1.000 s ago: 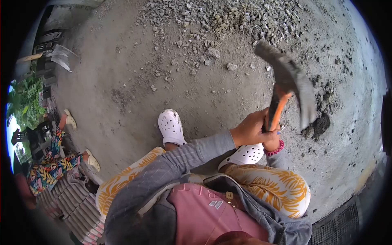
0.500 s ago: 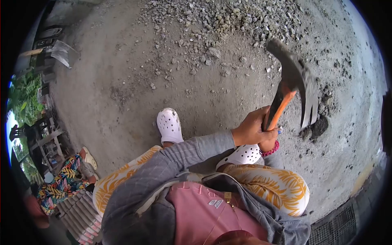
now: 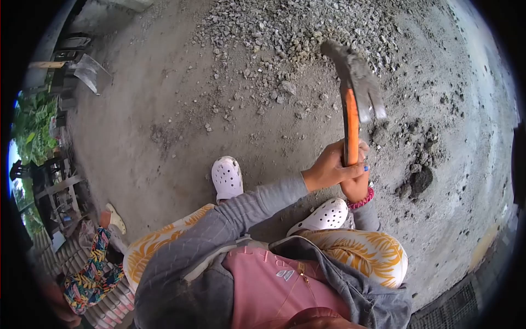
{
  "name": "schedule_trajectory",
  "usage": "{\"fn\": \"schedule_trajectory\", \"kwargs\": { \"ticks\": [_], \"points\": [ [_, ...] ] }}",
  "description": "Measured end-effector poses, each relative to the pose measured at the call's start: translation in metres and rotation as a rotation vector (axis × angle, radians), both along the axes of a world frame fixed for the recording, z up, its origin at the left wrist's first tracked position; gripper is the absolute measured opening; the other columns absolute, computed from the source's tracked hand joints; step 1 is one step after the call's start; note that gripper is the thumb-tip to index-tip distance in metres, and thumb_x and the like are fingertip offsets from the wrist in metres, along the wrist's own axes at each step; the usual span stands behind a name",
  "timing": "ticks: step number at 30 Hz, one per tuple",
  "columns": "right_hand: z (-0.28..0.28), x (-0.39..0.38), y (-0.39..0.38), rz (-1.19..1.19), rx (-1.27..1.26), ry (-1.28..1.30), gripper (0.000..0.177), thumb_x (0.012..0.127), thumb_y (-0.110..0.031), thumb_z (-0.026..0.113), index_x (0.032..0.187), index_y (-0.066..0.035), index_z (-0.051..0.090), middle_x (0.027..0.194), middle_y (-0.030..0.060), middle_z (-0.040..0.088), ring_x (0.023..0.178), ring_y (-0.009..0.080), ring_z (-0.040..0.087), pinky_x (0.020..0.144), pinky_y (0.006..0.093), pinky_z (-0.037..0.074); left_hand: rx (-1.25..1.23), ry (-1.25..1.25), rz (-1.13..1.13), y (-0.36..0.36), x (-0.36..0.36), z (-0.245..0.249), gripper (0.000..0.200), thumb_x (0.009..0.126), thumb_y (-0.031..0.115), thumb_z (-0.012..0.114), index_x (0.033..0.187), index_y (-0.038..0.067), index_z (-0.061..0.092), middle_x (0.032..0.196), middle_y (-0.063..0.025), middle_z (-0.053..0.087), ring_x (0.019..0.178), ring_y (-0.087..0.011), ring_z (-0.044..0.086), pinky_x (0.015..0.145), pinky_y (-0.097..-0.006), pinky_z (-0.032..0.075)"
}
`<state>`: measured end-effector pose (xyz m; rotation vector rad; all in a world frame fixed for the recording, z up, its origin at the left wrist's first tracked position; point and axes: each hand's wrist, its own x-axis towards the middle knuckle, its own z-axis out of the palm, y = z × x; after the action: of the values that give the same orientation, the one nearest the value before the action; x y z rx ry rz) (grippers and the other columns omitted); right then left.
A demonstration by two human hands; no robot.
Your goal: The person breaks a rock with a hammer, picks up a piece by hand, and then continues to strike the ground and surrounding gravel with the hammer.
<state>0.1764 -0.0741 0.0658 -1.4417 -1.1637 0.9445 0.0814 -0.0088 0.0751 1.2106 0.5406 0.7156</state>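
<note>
A claw hammer [image 3: 350, 118] with an orange and black handle is held upright in front of me, its grey head and claw smeared with grey material. My left hand [image 3: 331, 167] is closed round the handle. Just below, my right hand [image 3: 356, 185], with a red coiled band at the wrist, is closed at the lower end of the grip, partly hidden by my left hand. To the right of my hands, a dark damp clump [image 3: 421, 181] lies on the grey ground among small crumbs.
A gravel pile [image 3: 274, 24] spreads at the top. A shovel [image 3: 87, 72] lies at the upper left. Another person in a floral garment [image 3: 90, 279] is at the lower left. My white clogs [image 3: 227, 178] rest on the ground; a grate [image 3: 452, 307] is at the lower right.
The hammer has moved left and turned more upright, away from the clump. Both hands have shifted slightly left with it and remain closed on the handle.
</note>
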Motion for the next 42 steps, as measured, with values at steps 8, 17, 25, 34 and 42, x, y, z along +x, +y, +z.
{"fn": "schedule_trajectory", "kwargs": {
  "ticks": [8, 17, 25, 34, 42],
  "points": [
    [-0.069, -0.021, 0.022, 0.093, -0.283, 0.084, 0.018, 0.073, -0.006, 0.053, 0.089, -0.002, 0.058, 0.076, 0.0089, 0.058, 0.065, 0.0176, 0.058, 0.055, 0.0279, 0.045, -0.395, 0.105, 0.145, -0.007, -0.01, -0.089, 0.013, 0.076, 0.014, 0.061, 0.079, 0.002, 0.059, 0.082, -0.007, 0.059, 0.079, -0.0185, 0.056, 0.07, -0.0348, 0.046],
    [-0.04, -0.021, -0.005, 0.01, -0.233, 0.198, 0.011, 0.074, -0.004, 0.053, 0.081, 0.004, 0.056, 0.067, 0.0051, 0.057, 0.059, 0.0106, 0.055, 0.05, 0.0244, 0.042, -0.475, 0.09, 0.064, -0.005, -0.01, -0.035, 0.022, 0.071, 0.008, 0.059, 0.091, 0.001, 0.053, 0.089, -0.0069, 0.057, 0.085, -0.0157, 0.053, 0.079, -0.032, 0.042],
    [-0.076, -0.028, -0.006, 0.053, -0.101, 0.01, 0.019, 0.075, -0.003, 0.052, 0.092, 0.003, 0.055, 0.079, 0.0076, 0.058, 0.075, 0.0169, 0.058, 0.064, 0.0276, 0.047, -0.293, 0.07, 0.124, -0.017, -0.017, -0.069, 0.02, 0.071, 0.009, 0.058, 0.087, -0.001, 0.053, 0.076, -0.0055, 0.056, 0.076, -0.0123, 0.052, 0.073, -0.029, 0.042],
    [-0.069, -0.043, -0.045, -0.255, -0.365, 0.495, 0.024, 0.075, -0.003, 0.052, 0.098, 0.004, 0.051, 0.077, 0.0113, 0.057, 0.074, 0.0171, 0.058, 0.064, 0.026, 0.046, -0.443, 0.246, 0.059, -0.039, -0.01, -0.07, 0.017, 0.071, 0.01, 0.058, 0.081, -0.004, 0.056, 0.072, -0.0056, 0.059, 0.073, -0.0109, 0.054, 0.064, -0.0279, 0.044],
    [-0.073, -0.018, -0.015, 0.044, -0.03, -0.084, 0.033, 0.072, -0.016, 0.061, 0.103, -0.007, 0.057, 0.106, 0.0134, 0.056, 0.098, 0.0272, 0.054, 0.078, 0.0334, 0.044, 0.029, 0.184, 0.094, -0.015, -0.015, -0.041, 0.022, 0.067, 0.01, 0.059, 0.087, -0.001, 0.059, 0.081, -0.0098, 0.061, 0.076, -0.0169, 0.058, 0.07, -0.0296, 0.045]
  ]
}}
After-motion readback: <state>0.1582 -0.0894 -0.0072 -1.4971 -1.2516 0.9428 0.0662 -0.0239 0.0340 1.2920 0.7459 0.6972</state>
